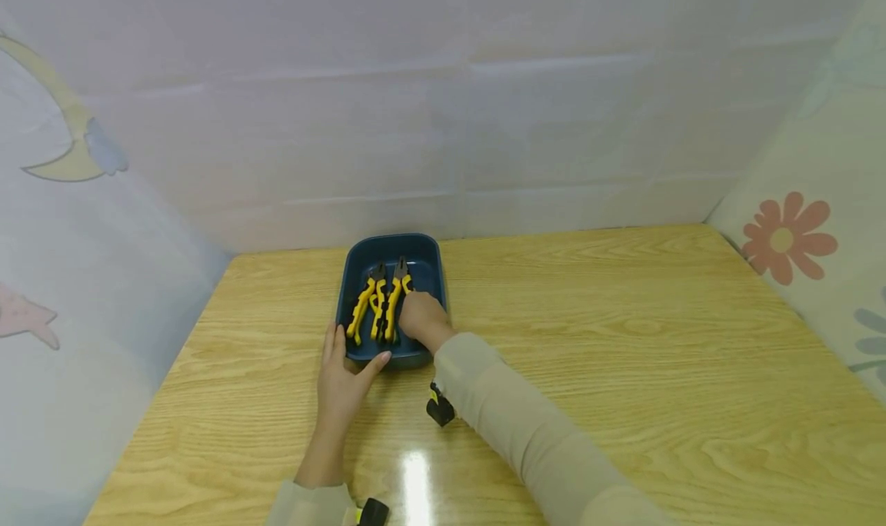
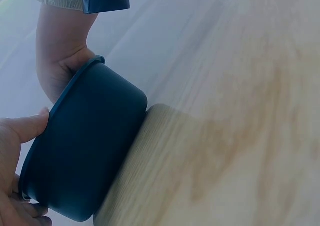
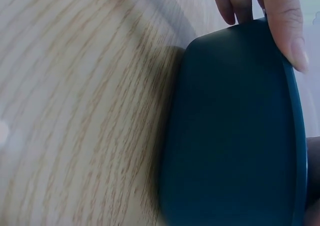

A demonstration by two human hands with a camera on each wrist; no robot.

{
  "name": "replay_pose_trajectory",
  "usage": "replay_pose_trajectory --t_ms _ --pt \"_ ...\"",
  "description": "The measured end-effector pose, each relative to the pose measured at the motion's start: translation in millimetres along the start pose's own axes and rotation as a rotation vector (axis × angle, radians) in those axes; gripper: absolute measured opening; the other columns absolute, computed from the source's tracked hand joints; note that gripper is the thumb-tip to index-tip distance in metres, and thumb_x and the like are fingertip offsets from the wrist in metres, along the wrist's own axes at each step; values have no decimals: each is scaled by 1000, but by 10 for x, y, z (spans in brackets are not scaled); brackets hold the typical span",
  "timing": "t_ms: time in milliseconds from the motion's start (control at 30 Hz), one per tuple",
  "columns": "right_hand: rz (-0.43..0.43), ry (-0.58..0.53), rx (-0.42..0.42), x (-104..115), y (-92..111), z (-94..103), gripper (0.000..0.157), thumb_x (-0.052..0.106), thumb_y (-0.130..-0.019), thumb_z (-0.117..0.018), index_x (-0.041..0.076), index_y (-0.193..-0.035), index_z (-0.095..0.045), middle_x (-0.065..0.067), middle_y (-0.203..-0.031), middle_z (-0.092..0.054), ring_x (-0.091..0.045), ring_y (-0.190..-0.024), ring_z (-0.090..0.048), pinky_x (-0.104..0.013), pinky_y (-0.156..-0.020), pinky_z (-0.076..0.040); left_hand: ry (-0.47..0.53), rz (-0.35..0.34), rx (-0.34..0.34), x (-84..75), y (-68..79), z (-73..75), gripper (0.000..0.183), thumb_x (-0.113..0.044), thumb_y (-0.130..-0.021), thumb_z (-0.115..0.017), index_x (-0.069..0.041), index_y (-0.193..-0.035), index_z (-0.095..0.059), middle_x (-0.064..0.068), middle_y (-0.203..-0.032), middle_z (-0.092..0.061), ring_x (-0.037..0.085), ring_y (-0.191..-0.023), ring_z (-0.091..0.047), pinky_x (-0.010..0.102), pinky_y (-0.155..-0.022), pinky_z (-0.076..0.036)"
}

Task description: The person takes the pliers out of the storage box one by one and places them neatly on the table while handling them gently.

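A dark blue rectangular box point(image 1: 391, 243), open at the top, stands on the table. Two pairs of pliers with yellow and black handles point(image 1: 358, 311) point(image 1: 393, 299) lie side by side in it, dark jaws toward the far end. My left hand point(image 1: 341, 387) holds the near left corner, its thumb point(image 3: 287, 31) over the near rim and its fingers along the left wall. Inside the box, my right hand point(image 1: 424, 318) is lowered over one handle of the right-hand pliers. Its fingertips are hidden, and the box wall also blocks them in both wrist views.
The box rests on a wood-grain table point(image 1: 623, 341) close to the back wall point(image 1: 554, 157). Printed side walls flank the table, with a red flower point(image 1: 782, 239) on the right and a moon point(image 1: 65, 145) on the left. Black wrist devices point(image 1: 440, 407) sit at both cuffs.
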State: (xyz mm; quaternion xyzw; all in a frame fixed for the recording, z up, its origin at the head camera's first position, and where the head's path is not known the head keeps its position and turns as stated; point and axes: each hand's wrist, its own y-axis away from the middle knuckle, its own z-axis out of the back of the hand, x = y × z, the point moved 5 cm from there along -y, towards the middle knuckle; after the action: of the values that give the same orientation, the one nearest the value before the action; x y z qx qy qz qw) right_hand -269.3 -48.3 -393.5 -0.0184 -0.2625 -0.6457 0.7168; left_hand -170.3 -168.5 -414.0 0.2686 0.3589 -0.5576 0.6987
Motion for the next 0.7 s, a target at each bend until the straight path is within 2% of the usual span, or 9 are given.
replay_pose_trajectory --t_ms 167,333,567,700 --pt "3 8 1 7 5 1 22 13 -90 -43 6 -96 -63 -6 -75 -56 -15 -50 -48 -23 -40 -37 5 0 -4 4 1 1 96 -50 -71 -62 -5 -139 -11 4 -144 -3 28 -128 -8 48 -99 -16" --pt "-19 3 -23 -4 1 9 20 14 -89 -46 7 -92 -64 -4 -70 -54 -15 -51 -48 -24 -41 -38 -2 -18 -8 -9 -3 -2 99 -56 -69 -60 -4 -138 -12 3 -144 -3 27 -128 -8 47 -100 -16" --pt "-34 -40 -36 -9 -14 37 20 15 -87 -48 4 -96 -62 -4 -73 -55 -14 -50 -47 -22 -40 -37 -6 -20 -19 -11 -2 3 99 -57 -69 -60 -3 -138 -13 4 -144 -5 27 -128 -8 46 -100 -17" --pt "-33 -111 -18 -6 -16 75 18 10 -85 -48 2 -79 -62 -4 -60 -48 -12 -42 -40 -21 -36 -33 2 -23 -27 -12 4 13 99 -56 -69 -60 -3 -138 -14 4 -144 -6 26 -128 -8 46 -100 -17"
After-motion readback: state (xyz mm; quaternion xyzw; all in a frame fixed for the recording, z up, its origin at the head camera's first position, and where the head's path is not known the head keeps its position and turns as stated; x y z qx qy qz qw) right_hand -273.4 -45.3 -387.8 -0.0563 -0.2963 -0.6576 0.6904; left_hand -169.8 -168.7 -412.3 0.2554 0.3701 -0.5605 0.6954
